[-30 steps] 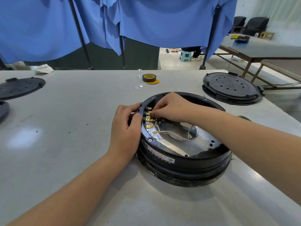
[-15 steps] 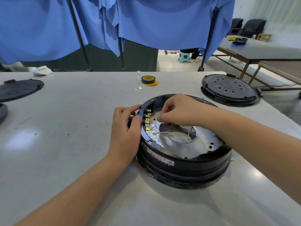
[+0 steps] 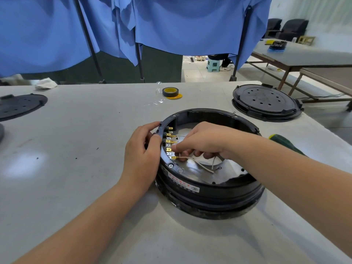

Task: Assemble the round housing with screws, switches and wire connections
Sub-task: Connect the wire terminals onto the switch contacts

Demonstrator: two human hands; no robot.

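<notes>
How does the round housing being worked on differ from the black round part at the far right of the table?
The round housing is deep and open-topped, showing terminals and wires; the black disc is flat, closed and dotted with holes. Both hands are at the housing; the disc lies untouched. Both are black, round, on the table.

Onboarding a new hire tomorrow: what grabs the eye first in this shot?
The open round black housing at centre, with a column of brass spade terminals along its inner left wall. The left hand grips that rim from outside, while the right hand reaches in, fingertips at the terminals above a loose white wire. Behind hang blue cloth drapes.
</notes>
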